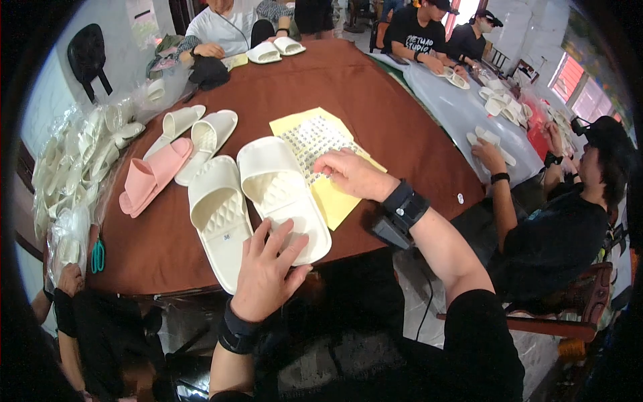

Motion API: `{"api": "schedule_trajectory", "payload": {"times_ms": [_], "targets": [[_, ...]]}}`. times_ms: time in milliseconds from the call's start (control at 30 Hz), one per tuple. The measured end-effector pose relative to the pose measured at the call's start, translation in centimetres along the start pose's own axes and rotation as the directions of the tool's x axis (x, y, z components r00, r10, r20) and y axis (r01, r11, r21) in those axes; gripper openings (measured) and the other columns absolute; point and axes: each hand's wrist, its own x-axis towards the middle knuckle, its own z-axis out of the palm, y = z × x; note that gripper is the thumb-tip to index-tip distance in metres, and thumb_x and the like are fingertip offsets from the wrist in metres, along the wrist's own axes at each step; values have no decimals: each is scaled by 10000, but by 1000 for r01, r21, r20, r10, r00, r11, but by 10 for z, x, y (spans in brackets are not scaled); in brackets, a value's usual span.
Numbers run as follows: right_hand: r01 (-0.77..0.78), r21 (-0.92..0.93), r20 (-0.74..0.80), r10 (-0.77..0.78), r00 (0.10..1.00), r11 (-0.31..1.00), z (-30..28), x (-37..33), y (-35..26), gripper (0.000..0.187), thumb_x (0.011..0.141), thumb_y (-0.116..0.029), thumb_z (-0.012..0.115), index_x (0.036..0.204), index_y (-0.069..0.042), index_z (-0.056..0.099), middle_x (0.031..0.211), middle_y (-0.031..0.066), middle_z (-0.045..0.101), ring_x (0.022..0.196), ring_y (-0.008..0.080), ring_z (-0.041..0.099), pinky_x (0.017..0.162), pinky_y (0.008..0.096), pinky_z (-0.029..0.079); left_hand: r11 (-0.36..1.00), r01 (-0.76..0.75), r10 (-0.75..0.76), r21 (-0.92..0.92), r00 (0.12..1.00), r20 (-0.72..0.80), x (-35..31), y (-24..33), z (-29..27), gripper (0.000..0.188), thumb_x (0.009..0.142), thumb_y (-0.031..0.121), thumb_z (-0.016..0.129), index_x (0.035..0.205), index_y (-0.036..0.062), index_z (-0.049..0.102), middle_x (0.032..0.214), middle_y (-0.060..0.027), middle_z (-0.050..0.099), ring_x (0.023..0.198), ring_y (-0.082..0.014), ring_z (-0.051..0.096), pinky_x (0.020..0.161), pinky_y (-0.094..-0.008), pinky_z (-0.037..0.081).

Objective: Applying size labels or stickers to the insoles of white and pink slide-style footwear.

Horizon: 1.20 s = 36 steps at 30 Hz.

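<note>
Two cream slide slippers lie side by side in front of me, toes pointing away. My left hand (271, 264) rests with fingers spread on the heel part of the right slipper (281, 181). The left slipper (220, 214) has a small label on its insole. Just right of the pair, a yellow sheet of small round stickers (338, 208) lies on the table, partly under the right slipper. Over this sheet my right hand (355, 173) is closed, thumb and fingertips pinched together; whatever they may hold is too small to make out.
On the brown-covered table (375, 94) are pink slippers (157, 177), another cream pair (209, 137) and teal-handled scissors (98, 254). Bagged cream slippers (84, 161) pile up at the left edge. Several people work around, one close on the right (562, 221).
</note>
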Motion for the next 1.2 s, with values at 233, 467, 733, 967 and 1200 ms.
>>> {"api": "schedule_trajectory", "payload": {"times_ms": [233, 467, 733, 967, 1200], "targets": [[-2, 59, -17, 3, 1000, 998, -4, -2, -4, 291, 786, 46, 507, 1036, -64, 610, 871, 72, 589, 877, 252, 562, 811, 363, 454, 1000, -16, 16, 12, 1000, 2, 0, 1, -2, 486, 748, 187, 763, 1208, 127, 617, 1332, -125, 513, 1220, -427, 447, 970, -499, 399], [-45, 111, -23, 48, 999, 993, -7, -3, -9, 298, 770, 63, 528, 1007, -92, 621, 829, 61, 584, 863, 258, 553, 785, 372, 452, 1000, -23, 23, 8, 1000, -9, -1, -1, 0, 480, 747, 191, 763, 1201, 127, 620, 1323, -125, 516, 1215, -426, 450, 955, -499, 404], [12, 144, -43, -6, 999, 990, -6, -2, -2, 335, 768, 82, 510, 1076, -26, 590, 961, 94, 611, 894, 218, 573, 785, 325, 475, 1000, -23, 23, 13, 1000, -13, -1, 0, 1, 492, 734, 196, 773, 1197, 126, 619, 1337, -121, 509, 1226, -421, 446, 957, -499, 404], [-18, 130, 5, 18, 1000, 991, -4, -2, 4, 331, 784, 83, 511, 1089, -23, 586, 953, 98, 616, 894, 222, 591, 788, 329, 482, 1000, -15, 15, 8, 1000, -18, -2, -2, 3, 495, 744, 189, 765, 1211, 131, 612, 1348, -116, 503, 1229, -420, 444, 965, -496, 401], [-88, 233, 38, 81, 996, 968, -7, -3, -2, 298, 815, 71, 526, 1086, -36, 588, 868, 36, 551, 794, 125, 527, 716, 263, 449, 1000, -7, 7, -3, 1000, -8, -1, 0, 1, 493, 746, 185, 762, 1212, 125, 612, 1347, -118, 502, 1226, -421, 441, 965, -499, 395]]}}
